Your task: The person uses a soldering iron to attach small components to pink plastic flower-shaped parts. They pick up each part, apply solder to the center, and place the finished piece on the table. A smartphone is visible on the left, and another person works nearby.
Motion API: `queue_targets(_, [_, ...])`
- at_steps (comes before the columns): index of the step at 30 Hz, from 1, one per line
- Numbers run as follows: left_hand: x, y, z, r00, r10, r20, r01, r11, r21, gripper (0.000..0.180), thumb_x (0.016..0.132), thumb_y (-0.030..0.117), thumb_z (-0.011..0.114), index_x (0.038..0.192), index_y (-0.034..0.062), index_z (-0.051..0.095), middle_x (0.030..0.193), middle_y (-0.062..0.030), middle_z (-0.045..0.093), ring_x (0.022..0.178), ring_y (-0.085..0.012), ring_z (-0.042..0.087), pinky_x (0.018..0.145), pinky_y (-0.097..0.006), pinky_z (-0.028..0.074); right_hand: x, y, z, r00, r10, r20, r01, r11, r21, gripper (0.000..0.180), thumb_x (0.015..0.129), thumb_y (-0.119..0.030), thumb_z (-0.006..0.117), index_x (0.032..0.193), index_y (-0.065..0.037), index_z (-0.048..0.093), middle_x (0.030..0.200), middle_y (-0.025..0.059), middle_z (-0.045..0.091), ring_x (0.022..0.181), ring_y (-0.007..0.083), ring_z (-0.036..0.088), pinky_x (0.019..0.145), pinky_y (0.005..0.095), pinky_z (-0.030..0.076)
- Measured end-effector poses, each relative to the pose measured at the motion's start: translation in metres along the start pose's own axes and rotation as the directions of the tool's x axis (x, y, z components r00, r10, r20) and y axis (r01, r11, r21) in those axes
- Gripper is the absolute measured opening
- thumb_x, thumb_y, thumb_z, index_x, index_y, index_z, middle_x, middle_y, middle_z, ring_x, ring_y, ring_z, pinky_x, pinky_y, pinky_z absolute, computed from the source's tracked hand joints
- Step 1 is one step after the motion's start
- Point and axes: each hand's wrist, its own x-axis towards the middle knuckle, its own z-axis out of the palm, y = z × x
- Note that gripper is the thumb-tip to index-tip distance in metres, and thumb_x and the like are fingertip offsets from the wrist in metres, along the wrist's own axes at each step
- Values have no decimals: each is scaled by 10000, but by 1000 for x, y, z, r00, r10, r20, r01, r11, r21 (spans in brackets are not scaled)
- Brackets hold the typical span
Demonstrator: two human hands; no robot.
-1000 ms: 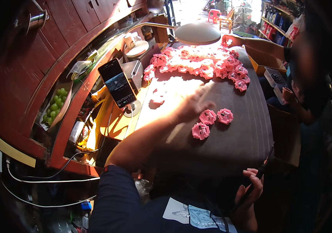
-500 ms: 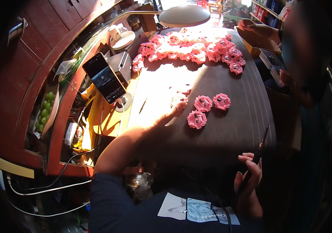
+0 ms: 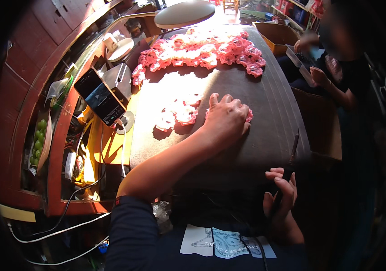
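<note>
Pressing our left hand (image 3: 226, 118) flat, fingers spread, over pink flower pieces (image 3: 248, 115) mid-worktop (image 3: 265, 144), we keep them directly underneath the palm; our right hand (image 3: 281, 198), curled around a thin dark tool (image 3: 290, 162), waits at the near edge, farther away.

One lamp (image 3: 184, 13), one phone (image 3: 100, 96)

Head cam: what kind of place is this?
Probably a small craft workshop or shop. Dozens of pink fabric flowers cover a dark padded worktable under a desk lamp; the left hand rests on a few, and shelves line the background.
</note>
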Motion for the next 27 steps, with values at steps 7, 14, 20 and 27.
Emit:
queue_targets(7, [-48,22,-16,975,209,-73,-222,914,-340,357,876,195,796,1205,77,720,1270,-98,730,1275,-335,628,1065,-519,447,25,17,14,999,53,7,-51,985,-166,378,948,-129,748,1268,-33,570,1113,191,730,959,369,698,866,479,513])
queue_targets(14, [-65,37,-20,976,195,-96,-217,876,-431,360,866,135,783,1209,59,702,1327,-122,700,1244,-375,620,1029,-494,496,32,18,35,999,25,34,-19,987,-162,411,882,-58,784,1233,-80,571,953,150,679,805,361,630,763,489,459])
queue_targets(20, [-65,34,-18,974,204,-100,-226,847,-480,320,858,100,774,1164,59,689,1309,-118,692,1155,-368,625,983,-471,522,34,19,35,999,34,20,-33,997,-75,408,878,-32,776,1228,-83,573,937,131,681,763,350,629,750,476,451])
queue_targets(27, [-67,35,-18,979,184,-83,-202,863,-463,328,880,93,755,1198,72,679,1324,-132,655,1199,-378,622,993,-477,509,32,19,32,997,59,54,-54,996,-75,308,940,-47,746,1202,-68,584,1003,117,692,849,322,658,783,448,520])
